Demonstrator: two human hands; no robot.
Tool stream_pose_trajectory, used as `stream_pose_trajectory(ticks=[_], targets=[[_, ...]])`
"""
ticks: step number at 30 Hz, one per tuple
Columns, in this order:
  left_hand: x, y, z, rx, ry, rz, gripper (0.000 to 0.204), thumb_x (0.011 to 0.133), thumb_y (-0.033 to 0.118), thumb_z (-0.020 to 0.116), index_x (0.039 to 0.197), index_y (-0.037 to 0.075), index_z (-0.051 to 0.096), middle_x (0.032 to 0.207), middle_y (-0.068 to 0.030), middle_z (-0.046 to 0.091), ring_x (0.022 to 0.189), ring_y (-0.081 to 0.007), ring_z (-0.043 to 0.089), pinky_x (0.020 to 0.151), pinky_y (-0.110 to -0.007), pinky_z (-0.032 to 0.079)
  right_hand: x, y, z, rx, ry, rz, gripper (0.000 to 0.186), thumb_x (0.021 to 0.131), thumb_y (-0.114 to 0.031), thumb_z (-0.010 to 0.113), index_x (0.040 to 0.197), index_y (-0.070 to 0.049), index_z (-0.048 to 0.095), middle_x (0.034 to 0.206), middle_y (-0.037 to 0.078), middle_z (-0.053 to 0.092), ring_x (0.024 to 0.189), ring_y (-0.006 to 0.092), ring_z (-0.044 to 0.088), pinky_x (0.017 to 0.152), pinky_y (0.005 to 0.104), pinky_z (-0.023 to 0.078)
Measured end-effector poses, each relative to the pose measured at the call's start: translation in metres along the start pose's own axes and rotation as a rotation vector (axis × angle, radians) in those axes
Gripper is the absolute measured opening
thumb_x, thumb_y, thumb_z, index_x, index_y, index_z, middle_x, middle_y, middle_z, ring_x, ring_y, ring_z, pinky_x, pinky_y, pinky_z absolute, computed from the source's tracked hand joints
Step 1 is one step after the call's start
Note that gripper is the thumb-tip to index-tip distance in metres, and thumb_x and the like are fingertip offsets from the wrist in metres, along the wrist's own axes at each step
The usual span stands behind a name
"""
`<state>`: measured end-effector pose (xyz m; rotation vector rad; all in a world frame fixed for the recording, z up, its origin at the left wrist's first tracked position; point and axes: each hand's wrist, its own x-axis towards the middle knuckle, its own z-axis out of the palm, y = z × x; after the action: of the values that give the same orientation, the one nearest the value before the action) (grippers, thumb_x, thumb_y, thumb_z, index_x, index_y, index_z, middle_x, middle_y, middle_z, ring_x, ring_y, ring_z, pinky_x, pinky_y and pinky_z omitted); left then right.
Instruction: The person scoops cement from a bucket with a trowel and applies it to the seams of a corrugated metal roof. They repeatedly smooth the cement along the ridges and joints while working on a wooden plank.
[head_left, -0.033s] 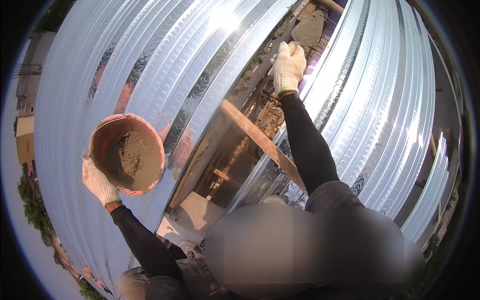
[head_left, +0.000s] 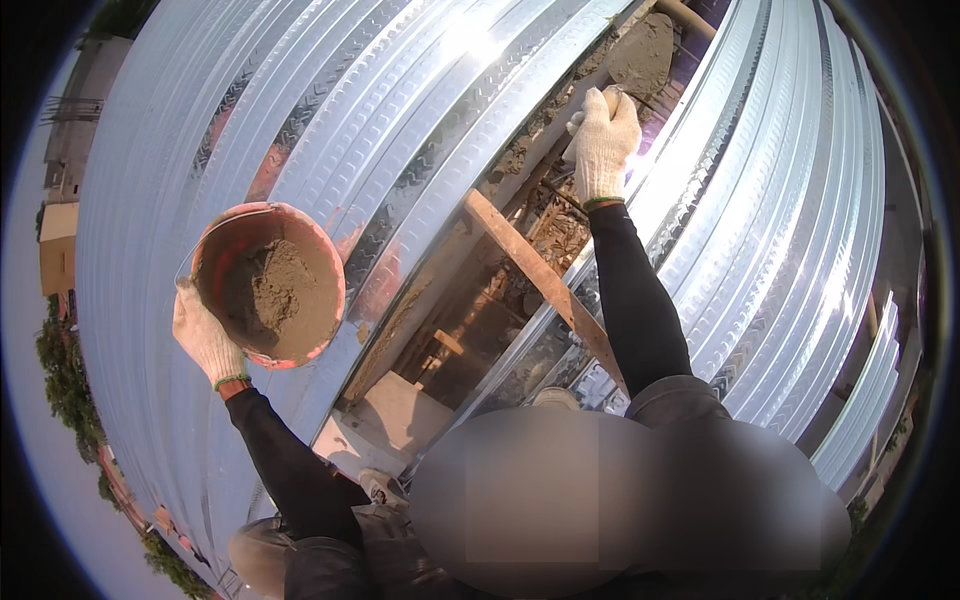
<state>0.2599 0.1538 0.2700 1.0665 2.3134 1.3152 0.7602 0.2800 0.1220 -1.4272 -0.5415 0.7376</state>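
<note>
My left hand, in a white knit glove, grips the side of a red bucket by its handle or rim, on the left. Grey-brown mortar lies inside it. My right hand, also gloved, is closed round the handle of a trowel at upper right. The blade is coated with mortar and points away from me, over a mortar-smeared strip along a long gap between shiny metal sheets. The trowel's handle is mostly hidden by my fingers.
A wooden plank crosses the gap, which drops to a lower level with boards and debris. More ribbed sheeting spreads left. My shoes show near the lower edge. Trees and buildings appear at the far left rim.
The whole scene has shifted slightly right in the picture. The bucket sits a little higher and the trowel hand a little lower in view; both hands keep their grip.
</note>
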Motion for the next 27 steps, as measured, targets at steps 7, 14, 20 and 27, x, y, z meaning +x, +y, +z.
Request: stream_pose_trajectory(ticks=[7,14,20,27], targets=[[0.012,0.001,0.01,0.022,0.005,0.098,0.052,0.117,0.043,0.062,0.109,-0.005,0.079,0.085,0.0015,0.063,0.081,-0.0126,0.049,0.076,-0.035,0.047,-0.133,-0.083,0.003,-0.457,-1.035,-0.513,0.033,0.103,-0.016,0.078,0.133,-0.003,0.072,0.094,0.012,0.075,0.083,0.0256,0.077,0.078,0.0402,0.061],[0.004,0.004,0.017,0.079,-0.017,0.207,0.051,0.114,0.043,0.063,0.105,-0.006,0.075,0.078,-0.015,0.06,0.078,-0.0202,0.051,0.077,-0.044,0.051,-0.209,-0.046,0.156,-0.877,-1.227,-1.305,0.026,0.095,-0.018,0.076,0.117,-0.005,0.069,0.094,0.015,0.075,0.085,0.0369,0.08,0.071,0.0496,0.064],[0.011,-0.01,0.003,0.032,0.009,0.199,0.053,0.114,0.046,0.063,0.113,-0.004,0.079,0.084,-0.0173,0.073,0.08,-0.0228,0.061,0.082,-0.044,0.055,-0.258,-0.036,0.15,-1.039,-1.419,-1.435,0.013,0.09,-0.02,0.08,0.096,-0.011,0.088,0.093,0.015,0.084,0.09,0.0327,0.085,0.075,0.0454,0.066],[0.027,-0.037,-0.015,-0.058,-0.109,0.112,0.058,0.115,0.051,0.065,0.119,-0.005,0.08,0.094,-0.0061,0.076,0.091,-0.0156,0.062,0.088,-0.037,0.055,-0.211,-0.018,0.216,-0.518,-1.651,-1.585,0.025,0.098,-0.027,0.078,0.117,-0.011,0.081,0.102,0.013,0.082,0.09,0.0333,0.081,0.078,0.0451,0.066]])
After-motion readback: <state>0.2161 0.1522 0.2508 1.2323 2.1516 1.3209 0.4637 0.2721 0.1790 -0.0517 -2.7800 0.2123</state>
